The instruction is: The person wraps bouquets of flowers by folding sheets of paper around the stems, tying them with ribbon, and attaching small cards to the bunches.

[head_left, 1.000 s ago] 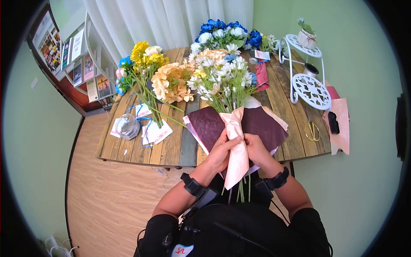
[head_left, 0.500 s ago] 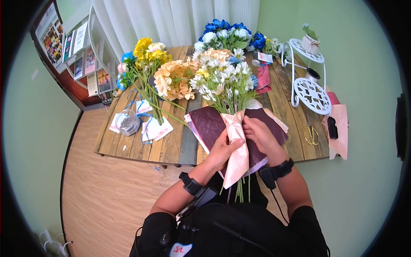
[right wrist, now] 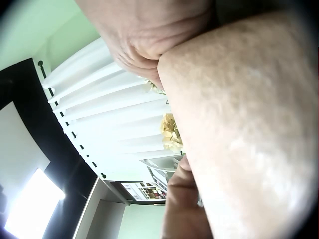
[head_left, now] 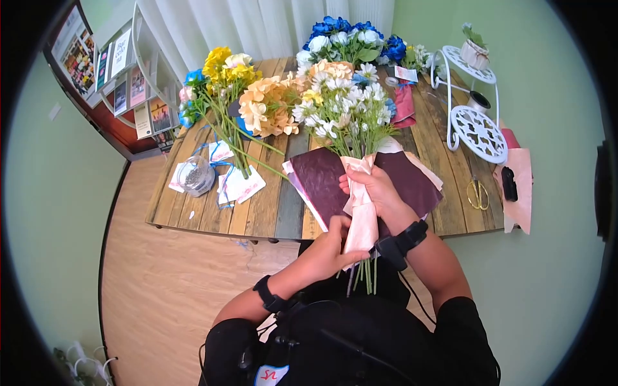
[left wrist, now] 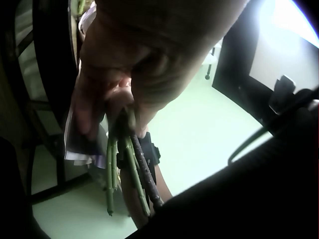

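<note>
A bouquet of white flowers (head_left: 347, 106) lies over dark purple wrapping paper (head_left: 318, 177) at the table's front edge. Pale pink paper (head_left: 362, 225) is folded around its stems. My right hand (head_left: 381, 192) grips the bouquet high on the pink band, thumb across the front. Lower down, my left hand (head_left: 327, 252) holds the tail of the pink paper, its thumb near the bottom edge. Green stems (left wrist: 112, 174) and one dark stem stick out below that hand in the left wrist view. The right wrist view shows mostly skin, its fingertips hidden.
On the wooden table (head_left: 251, 215), peach flowers (head_left: 267, 109) and yellow flowers (head_left: 219, 64) lie left of the bouquet. A clear jar (head_left: 196, 176) sits among paper cards. Gold-handled scissors (head_left: 477, 195) and a white two-tier stand (head_left: 479, 132) are at the right.
My right hand has come off the side of the wrap and now grips its upper part from the front. My left hand has slid down to the lower end of the pink paper.
</note>
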